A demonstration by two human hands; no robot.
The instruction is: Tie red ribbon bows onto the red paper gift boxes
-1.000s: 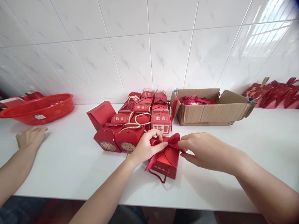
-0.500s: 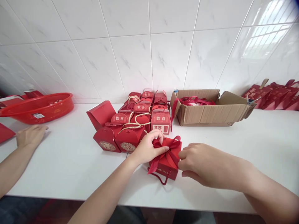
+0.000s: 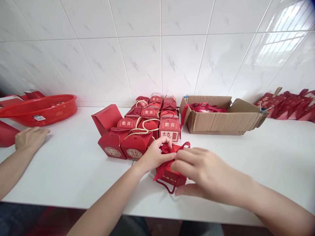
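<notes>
While pinching the red ribbon [image 3: 165,149] on top, left hand [image 3: 154,156] closed on it over the small red gift box [image 3: 171,175] at the near middle of the white table [image 3: 258,164], just in front of the cluster of finished red boxes [image 3: 145,126]. Right hand [image 3: 200,170] draped over the same box, fingers [image 3: 187,156] pressed on the ribbon and thumb below at the front face, a red cord handle [image 3: 169,189] trailing out underneath. Farther back an open cardboard carton [image 3: 221,121] holding red ribbons, flat red boxes [image 3: 290,103] at far right, and at far left a red plastic basin [image 3: 41,109] beside another person's hand [image 3: 29,138] resting palm down on the table.
</notes>
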